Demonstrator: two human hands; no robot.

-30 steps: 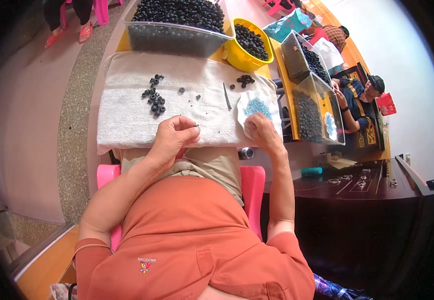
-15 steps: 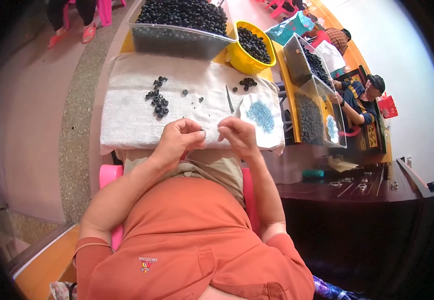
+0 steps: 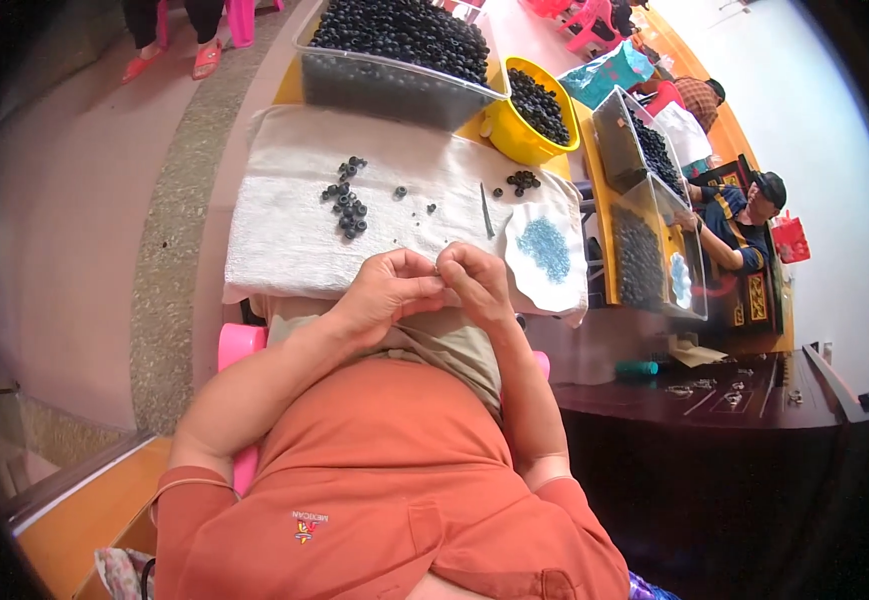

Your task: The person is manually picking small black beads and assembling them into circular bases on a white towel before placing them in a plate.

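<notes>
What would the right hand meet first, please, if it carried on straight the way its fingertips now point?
Most likely the left hand: its fingertips lie just ahead of the right hand, so near that they may already touch; depth is unclear here.

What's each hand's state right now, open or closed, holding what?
Left hand: closed in a pinch; anything held is too small to tell.
Right hand: also pinched closed; contents cannot be told.

The piece [image 3: 438, 271] you pinch is mostly hidden; to your right, tiny blue beads [image 3: 544, 250] lie loosely spread in your white dish [image 3: 554, 298].
</notes>
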